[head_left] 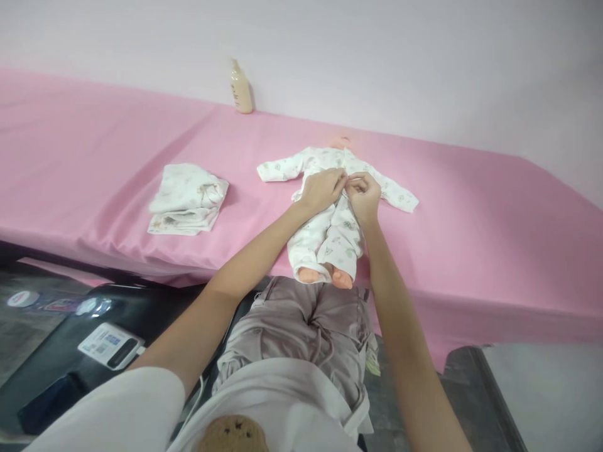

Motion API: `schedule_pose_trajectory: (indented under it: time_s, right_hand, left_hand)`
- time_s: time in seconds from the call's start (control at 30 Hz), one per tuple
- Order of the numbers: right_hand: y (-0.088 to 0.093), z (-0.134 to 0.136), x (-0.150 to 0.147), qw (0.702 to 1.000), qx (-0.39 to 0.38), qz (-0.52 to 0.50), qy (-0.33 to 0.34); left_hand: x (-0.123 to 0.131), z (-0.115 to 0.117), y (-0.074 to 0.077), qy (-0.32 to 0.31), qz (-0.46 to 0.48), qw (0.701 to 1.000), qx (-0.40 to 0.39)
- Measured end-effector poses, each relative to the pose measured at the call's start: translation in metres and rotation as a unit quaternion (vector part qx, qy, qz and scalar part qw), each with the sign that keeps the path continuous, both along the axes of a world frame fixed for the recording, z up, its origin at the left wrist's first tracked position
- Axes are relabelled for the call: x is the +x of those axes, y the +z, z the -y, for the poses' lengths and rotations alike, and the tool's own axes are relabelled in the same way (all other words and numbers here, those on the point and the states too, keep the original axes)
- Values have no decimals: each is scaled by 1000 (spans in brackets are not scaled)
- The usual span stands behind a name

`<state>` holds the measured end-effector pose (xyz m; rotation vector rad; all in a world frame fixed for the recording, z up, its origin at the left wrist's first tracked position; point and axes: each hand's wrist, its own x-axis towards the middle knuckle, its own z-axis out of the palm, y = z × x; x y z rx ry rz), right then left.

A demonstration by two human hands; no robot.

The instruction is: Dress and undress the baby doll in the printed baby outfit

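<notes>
A baby doll (330,232) in a white printed romper lies on its back on the pink-covered table (471,213), bare feet toward me, head mostly hidden at the far end. My left hand (323,188) and my right hand (363,193) meet over the doll's belly. Both pinch the romper's front opening, fingers curled and pressed together on the cloth. The sleeves are spread out to each side.
A folded white printed cloth (187,199) lies left of the doll. A beige bottle (240,88) stands against the back wall. Below the table's front edge at left sits a dark case (61,351) with a white labelled device (110,344) on it.
</notes>
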<state>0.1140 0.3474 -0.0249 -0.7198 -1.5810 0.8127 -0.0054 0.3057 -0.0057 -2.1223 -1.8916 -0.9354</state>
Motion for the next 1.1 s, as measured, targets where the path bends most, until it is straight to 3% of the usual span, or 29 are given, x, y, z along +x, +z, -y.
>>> schedule_pose_trajectory:
  time_s: [0.2, 0.33, 0.43, 0.53, 0.6, 0.7, 0.77, 0.8, 0.83, 0.9, 0.97, 1.03, 1.1]
  right_hand:
    - [-1, -4, 1, 999, 14, 22, 21]
    - [-2, -3, 3, 992, 73, 105, 10]
    - [-2, 2, 3, 970, 128, 205, -8]
    - [-2, 0, 2, 961, 131, 244, -9]
    - [-3, -9, 7, 970, 109, 217, -20]
    - [-9, -35, 29, 982, 38, 90, -159]
    - [-17, -55, 51, 952, -45, 9, -302]
    - [-22, -63, 62, 929, -89, -18, -359]
    - [-26, -70, 71, 907, -121, -39, -402]
    - [-33, -75, 79, 861, -128, -63, -488]
    - [-33, -70, 71, 845, -55, -48, -530]
    - [-29, -57, 52, 874, 52, 12, -482]
    - [-24, -43, 30, 924, 124, 93, -349]
  left_hand:
    - [2, 1, 1, 25, -13, 1000, -3]
    - [5, 4, 2, 76, 7, 997, -6]
    - [2, 1, 3, 75, 73, 994, 3]
    - [-13, -12, 4, 22, 194, 981, 14]
    - [-32, -22, 5, 36, 317, 947, 28]
    - [-68, -29, 5, 180, 488, 847, 108]
    - [-85, -26, 6, 264, 501, 804, 183]
    - [-89, -22, 7, 297, 477, 799, 214]
    - [-89, -18, 8, 322, 436, 806, 240]
    - [-80, -10, 9, 327, 330, 845, 265]
    - [-62, -8, 7, 249, 229, 911, 234]
    - [-44, -11, 3, 108, 150, 973, 141]
    - [-33, -16, -3, -10, 100, 994, 39]
